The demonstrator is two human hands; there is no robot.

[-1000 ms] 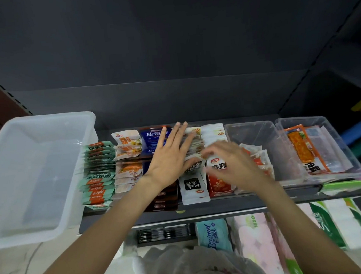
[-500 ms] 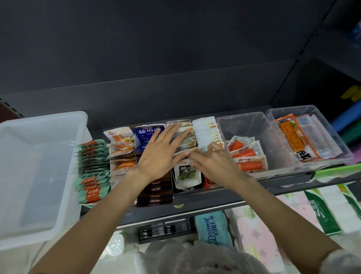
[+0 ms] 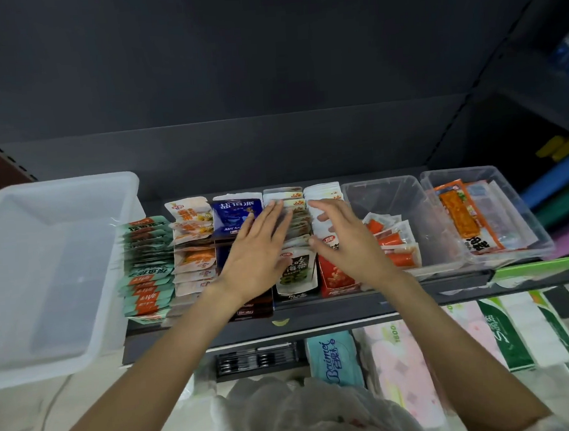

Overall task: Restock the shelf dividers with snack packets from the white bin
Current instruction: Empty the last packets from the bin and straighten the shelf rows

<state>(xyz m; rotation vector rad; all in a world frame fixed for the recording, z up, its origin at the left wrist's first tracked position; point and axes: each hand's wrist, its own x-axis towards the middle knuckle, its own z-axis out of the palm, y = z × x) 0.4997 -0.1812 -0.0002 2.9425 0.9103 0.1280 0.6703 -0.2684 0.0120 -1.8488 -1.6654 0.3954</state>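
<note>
The white bin (image 3: 55, 275) stands at the left end of the shelf and looks empty inside. To its right, snack packets stand in rows: green ones (image 3: 147, 268), orange-and-white ones (image 3: 194, 248), blue ones (image 3: 237, 215), a grey seaweed row (image 3: 295, 271) and a red-and-white row (image 3: 334, 272). My left hand (image 3: 258, 250) lies flat, fingers apart, across the blue row and the left side of the seaweed row. My right hand (image 3: 349, 244) hovers open over the red-and-white row, fingers spread. Neither hand holds a packet.
Two clear plastic tubs sit to the right: one (image 3: 406, 200) with orange stick packets at its front, one (image 3: 513, 229) with long orange packets. Tissue packs (image 3: 336, 356) fill the lower shelf. A white plastic bag (image 3: 303, 412) is below me. The shelf's front edge (image 3: 317, 320) is dark.
Both hands have shifted deeper along the middle rows. My right hand, earlier curled down on the packets, has lifted and opened its fingers. The view has tilted slightly.
</note>
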